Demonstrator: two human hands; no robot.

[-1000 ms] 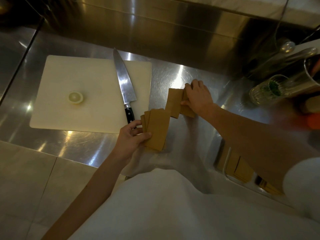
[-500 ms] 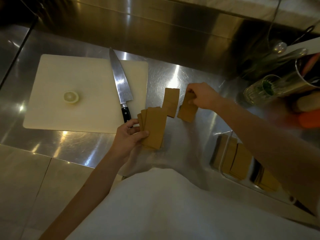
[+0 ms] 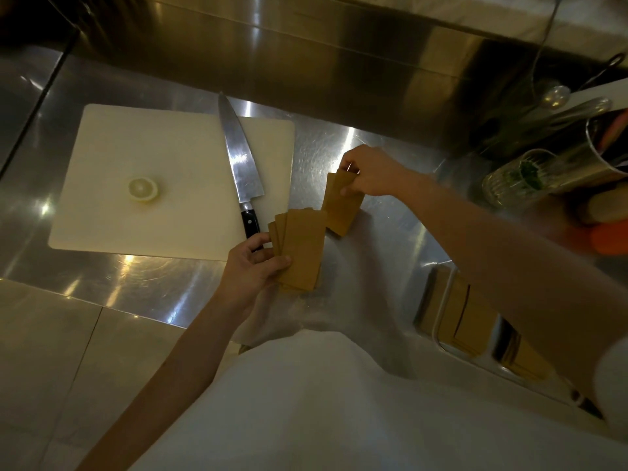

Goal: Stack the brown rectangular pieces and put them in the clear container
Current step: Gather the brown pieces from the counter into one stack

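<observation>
My left hand [image 3: 249, 268] grips a fanned stack of brown rectangular pieces [image 3: 302, 248] just above the steel counter's front edge. Right behind that fan, my right hand [image 3: 372, 173] pinches the top of two more brown pieces [image 3: 341, 209], held together and hanging upright over the counter. The clear container [image 3: 441, 311] sits at the right under my right forearm, with several brown pieces [image 3: 470, 317] lying inside; its far side is hidden by the arm.
A white cutting board [image 3: 102, 185] lies at the left with a lemon half [image 3: 142, 189] on it and a large knife [image 3: 239, 168] along its right edge. Glass and metal vessels [image 3: 516, 180] crowd the far right. A steel backsplash rises behind.
My right hand has gathered the loose piece from the counter onto the one it held, so both now hang together. The left hand's fan has barely moved.
</observation>
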